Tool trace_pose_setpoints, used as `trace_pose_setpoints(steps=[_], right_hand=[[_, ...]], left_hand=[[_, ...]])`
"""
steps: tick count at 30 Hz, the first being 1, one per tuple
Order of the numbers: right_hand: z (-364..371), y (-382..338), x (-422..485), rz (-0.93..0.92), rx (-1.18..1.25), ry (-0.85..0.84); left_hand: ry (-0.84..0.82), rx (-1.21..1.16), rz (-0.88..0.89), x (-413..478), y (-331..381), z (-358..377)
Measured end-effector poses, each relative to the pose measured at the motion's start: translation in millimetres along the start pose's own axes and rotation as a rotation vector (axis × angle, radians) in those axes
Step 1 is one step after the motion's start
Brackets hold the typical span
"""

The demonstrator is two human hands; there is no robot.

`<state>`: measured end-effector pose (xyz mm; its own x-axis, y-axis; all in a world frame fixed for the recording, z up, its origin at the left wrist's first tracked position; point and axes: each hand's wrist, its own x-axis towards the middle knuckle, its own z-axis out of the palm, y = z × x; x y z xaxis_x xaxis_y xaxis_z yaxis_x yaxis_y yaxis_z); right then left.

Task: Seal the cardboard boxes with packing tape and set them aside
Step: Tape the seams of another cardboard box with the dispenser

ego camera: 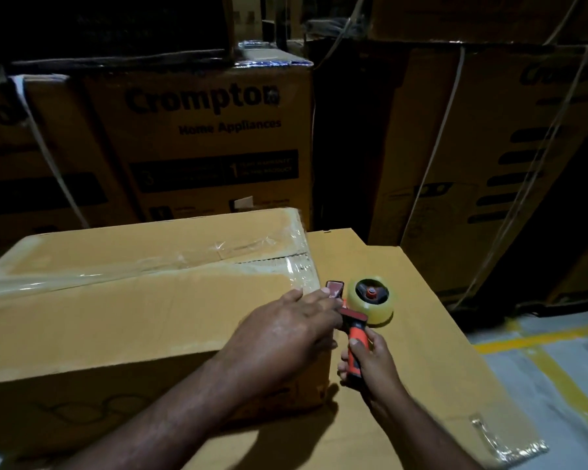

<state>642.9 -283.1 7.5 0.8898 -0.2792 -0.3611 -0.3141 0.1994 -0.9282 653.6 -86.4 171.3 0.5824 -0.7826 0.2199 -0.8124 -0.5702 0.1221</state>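
A brown cardboard box [123, 320] lies in front of me with clear tape along its top seam and over its right end. My right hand [370, 361] grips the orange handle of a tape dispenser [357, 320], whose roll of clear tape [372, 300] sits just beyond the box's right end. My left hand [286, 330] rests over the box's near right corner, its fingertips reaching to the dispenser's head at the box's edge.
The box sits on a larger flat cardboard surface [404, 334] with a scrap of tape at its near right corner. Tall printed cartons [201, 137] are stacked close behind and to the right. Grey floor with yellow lines [540, 351] shows at right.
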Motion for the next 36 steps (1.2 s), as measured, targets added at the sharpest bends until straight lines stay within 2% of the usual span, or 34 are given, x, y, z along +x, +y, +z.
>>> trace_pose_setpoints(steps=[1,3,4,5,7,9,10,11,14,16,17,19,20,21,22,24,25,30,33,36], right_hand=[[-3,-2,1,-0.01,-0.182,0.015],[-6,-20,0,-0.06,-0.791,0.062],[-5,-37,-5,-0.095,-1.01,0.127],[-3,-56,-15,-0.177,-1.079,0.197],[8,-92,-40,-0.477,-0.843,0.291],[31,-126,-68,-0.765,-0.568,0.206],[44,-137,-76,-0.825,-0.535,0.109],[56,-141,-79,-0.821,-0.549,0.005],[77,-142,-71,-0.591,-0.665,-0.195],[78,-141,-64,-0.504,-0.769,-0.234],[78,-139,-63,-0.497,-0.852,-0.225],[80,-134,-63,-0.502,-0.982,-0.186],[81,-133,-64,-0.497,-1.006,-0.161],[83,-132,-64,-0.491,-1.007,-0.141],[83,-131,-65,-0.478,-0.995,-0.129],[83,-132,-63,-0.439,-0.933,-0.122],[83,-133,-62,-0.419,-0.89,-0.121],[77,-136,-57,-0.348,-0.828,-0.183],[72,-145,-45,-0.299,-0.923,-0.211],[81,-162,-23,-0.358,-0.986,-0.213]], left_hand=[[0.004,0.037,-0.011,0,1,1],[0.001,0.121,-0.047,2,7,2],[-0.016,0.143,-0.085,3,11,3],[-0.045,0.152,-0.137,2,13,5],[-0.098,0.121,-0.233,1,22,5],[-0.091,0.093,-0.267,3,24,5],[-0.097,0.026,-0.276,5,23,1],[-0.123,-0.08,-0.292,7,19,-7],[-0.231,-0.415,-0.371,10,-5,-38],[-0.149,-0.483,-0.451,12,-25,-52],[-0.045,-0.454,-0.495,14,-33,-58],[0.224,-0.211,-0.54,25,-56,-60],[0.263,-0.077,-0.55,32,-69,-58],[0.195,0.023,-0.571,39,-84,-54],[0.053,0.055,-0.597,46,-96,-49],[-0.237,0.011,-0.618,55,-112,-31],[-0.325,0.008,-0.608,55,-116,-19],[-0.423,0.075,-0.609,56,-111,-9],[-0.5,0.267,-0.622,75,-107,-21],[-0.59,0.434,-0.634,99,-107,-26]])
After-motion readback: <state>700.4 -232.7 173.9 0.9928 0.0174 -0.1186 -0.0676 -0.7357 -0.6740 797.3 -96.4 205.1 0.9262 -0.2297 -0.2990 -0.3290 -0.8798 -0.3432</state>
